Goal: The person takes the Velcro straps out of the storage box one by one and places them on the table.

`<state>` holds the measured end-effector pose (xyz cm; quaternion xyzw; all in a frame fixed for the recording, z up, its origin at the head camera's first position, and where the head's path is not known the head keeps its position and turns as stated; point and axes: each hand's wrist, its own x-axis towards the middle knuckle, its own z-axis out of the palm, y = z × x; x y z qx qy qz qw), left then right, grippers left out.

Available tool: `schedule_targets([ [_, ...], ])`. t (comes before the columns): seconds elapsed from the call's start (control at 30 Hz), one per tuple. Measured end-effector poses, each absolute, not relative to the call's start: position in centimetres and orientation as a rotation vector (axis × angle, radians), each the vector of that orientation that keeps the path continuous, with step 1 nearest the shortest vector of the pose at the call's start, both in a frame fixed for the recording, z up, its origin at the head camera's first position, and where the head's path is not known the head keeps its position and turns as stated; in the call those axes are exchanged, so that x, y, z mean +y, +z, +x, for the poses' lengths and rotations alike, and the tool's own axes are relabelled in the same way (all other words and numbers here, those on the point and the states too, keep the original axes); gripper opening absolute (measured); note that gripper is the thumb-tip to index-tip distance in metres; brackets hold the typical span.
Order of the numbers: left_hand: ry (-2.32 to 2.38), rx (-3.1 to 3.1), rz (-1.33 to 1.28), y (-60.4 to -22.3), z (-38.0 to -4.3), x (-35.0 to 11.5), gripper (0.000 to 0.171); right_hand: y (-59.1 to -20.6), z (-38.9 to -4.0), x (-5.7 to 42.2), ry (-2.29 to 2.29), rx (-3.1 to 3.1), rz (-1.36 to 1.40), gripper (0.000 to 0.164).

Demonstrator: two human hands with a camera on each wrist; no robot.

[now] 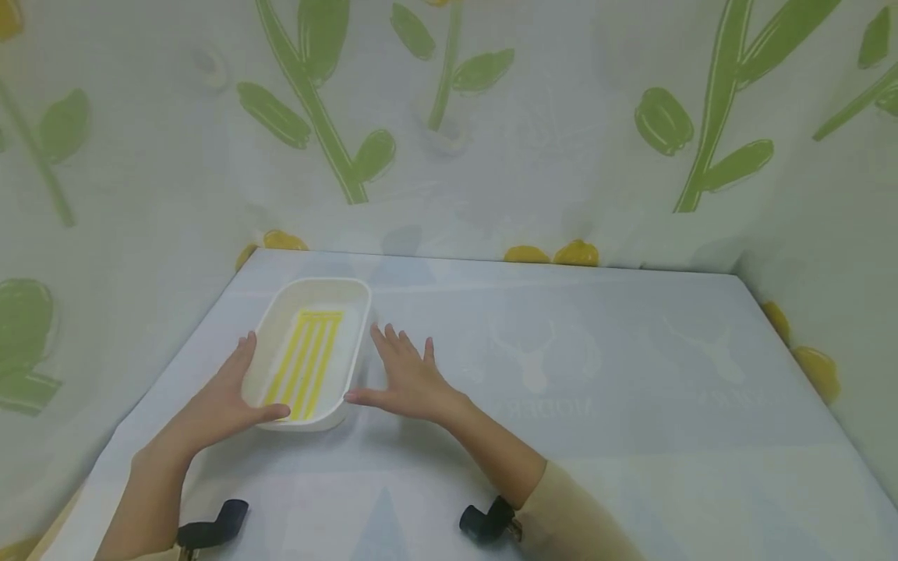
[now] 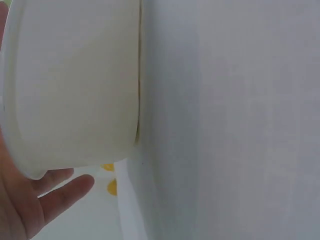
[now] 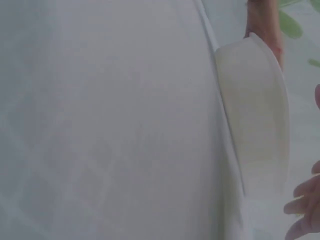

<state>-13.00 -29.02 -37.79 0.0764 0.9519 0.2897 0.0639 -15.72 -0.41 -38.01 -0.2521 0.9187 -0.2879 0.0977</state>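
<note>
A white rectangular plastic basin (image 1: 359, 296) with rounded corners sits on the table at left of centre in the head view. Long yellow strips show on its floor; I cannot tell whether they are loose or part of it. My left hand (image 1: 224, 401) spans its near left corner, thumb over the near rim, straight fingers along the left side. To the right, my right hand (image 1: 407, 378) is spread wide, its thumb and fingertips close to the right rim; whether they touch is unclear. In the left wrist view the basin's outer wall (image 2: 75, 90) hides part of the left hand.
A pale printed cloth covers the table (image 1: 631, 374). Hanging fabric (image 1: 533, 156) with green stems and yellow flowers encloses the back and both sides. A black wrist mount (image 1: 213, 526) is on the left forearm, another black mount (image 1: 484, 522) on the right.
</note>
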Motion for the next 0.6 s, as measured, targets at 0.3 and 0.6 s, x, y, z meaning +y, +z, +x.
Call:
schedule_targets([
  [0.3,0.933,2.809,0.237,-38.3,-13.0,-30.2,0.127,-39.2,-16.0,-1.7,-1.182,2.46,-0.72,0.094],
  [0.6,0.964,2.724,0.201,-38.6,-13.3,-31.4,0.113,-39.9,-16.5,-2.4,-1.29,2.341,-0.688,0.093],
])
